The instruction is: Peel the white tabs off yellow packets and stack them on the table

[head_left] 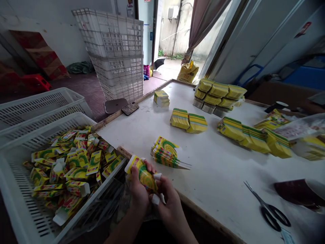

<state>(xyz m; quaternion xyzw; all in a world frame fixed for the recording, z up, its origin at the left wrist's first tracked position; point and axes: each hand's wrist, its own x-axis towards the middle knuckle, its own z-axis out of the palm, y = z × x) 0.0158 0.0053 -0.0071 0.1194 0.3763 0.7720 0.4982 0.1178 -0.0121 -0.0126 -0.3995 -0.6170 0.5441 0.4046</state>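
Note:
Both of my hands hold one small yellow-green carton (pixel 143 173) just in front of the table's near edge. My left hand (pixel 138 191) wraps its lower left side with the thumb on top. My right hand (pixel 169 203) pinches its right end; white tape covers some fingertips. A fanned stack of flat cartons (pixel 165 153) lies on the white table (pixel 218 169) just beyond my hands. To the left, a white crate (pixel 15 189) holds several folded cartons (pixel 73 166).
Bundles of flat yellow cartons (pixel 188 121) lie across the table's middle and far side. Black-handled scissors (pixel 269 207) rest near the right front edge, a dark object (pixel 297 191) beyond them. A phone (pixel 130 108) lies at the far left corner. Stacked white crates (pixel 114 51) stand behind.

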